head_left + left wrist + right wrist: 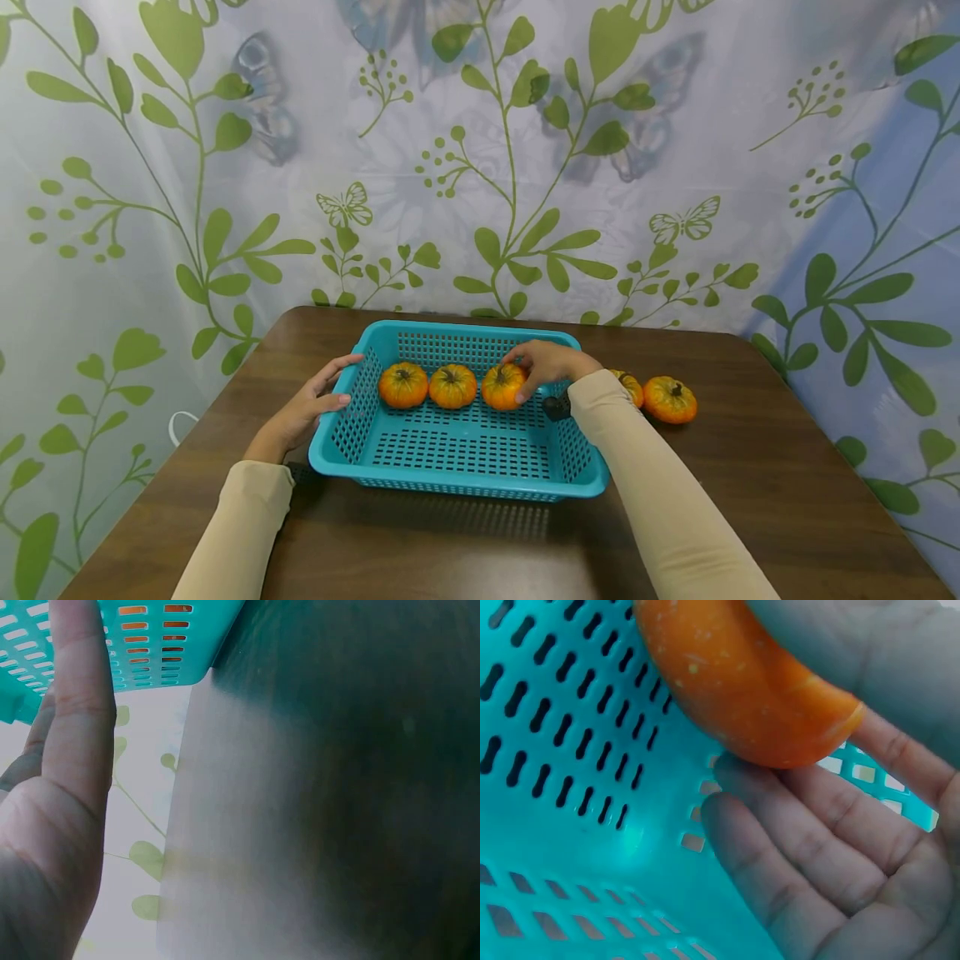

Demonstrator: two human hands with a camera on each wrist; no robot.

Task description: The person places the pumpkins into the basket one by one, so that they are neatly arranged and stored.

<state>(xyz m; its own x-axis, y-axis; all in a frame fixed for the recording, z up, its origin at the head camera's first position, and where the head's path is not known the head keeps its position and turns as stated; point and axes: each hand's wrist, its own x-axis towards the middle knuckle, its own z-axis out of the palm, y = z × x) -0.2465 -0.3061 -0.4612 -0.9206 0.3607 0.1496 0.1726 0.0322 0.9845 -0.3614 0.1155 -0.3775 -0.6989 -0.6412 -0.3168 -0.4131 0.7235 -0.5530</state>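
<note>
While the left hand (306, 412) rests on the rim at the left side of a blue-green basket (480, 482), the right hand (553, 362) pinches a small round pumpkin (498, 388) near the middle of the frame. The left fingers are quite straight, with the thumb spread away from them. The right thumb and fingers bend around the pumpkin, which is orange, smooth and shiny, with pale specks and soft bumps. It is inside the basket; whether it touches the bottom, one cannot tell.

The basket is hard plastic, with rows of little holes in its floor and walls. Two more pumpkins (452, 387) sit in it, side by side, left of the held one. Right of the basket, two others (670, 400) are on the shiny brown table (765, 467), one partly behind the right sleeve (660, 492). Behind hangs a wrinkly cloth (420, 158) with green leaves and butterflies.
</note>
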